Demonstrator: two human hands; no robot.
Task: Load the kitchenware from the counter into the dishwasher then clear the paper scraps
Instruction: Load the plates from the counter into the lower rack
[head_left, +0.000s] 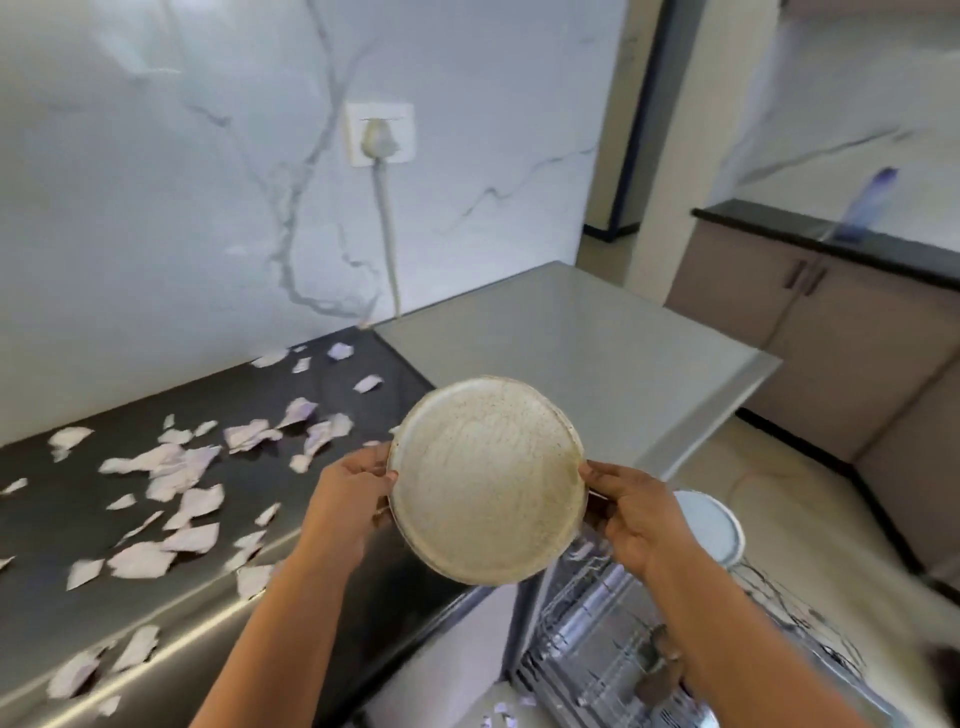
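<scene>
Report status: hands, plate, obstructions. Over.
Left grip, right grip hold speckled plate by its rim. Dishwasher rack open below. Path looks clear; paper scraps on counter.

Paper scraps (176, 467) lie on the counter (62, 530), left of the dishwasher rack (597, 639).

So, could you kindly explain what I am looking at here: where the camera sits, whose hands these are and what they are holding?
There is no machine here. A single camera worn on a person's head looks forward and down, so you see that person's own arms. The left hand and the right hand grip opposite edges of a speckled cream plate, held in the air. Below it is the open dishwasher's wire rack, with a pale plate apparently standing in it. To the left, torn paper scraps lie scattered on the dark counter.
</scene>
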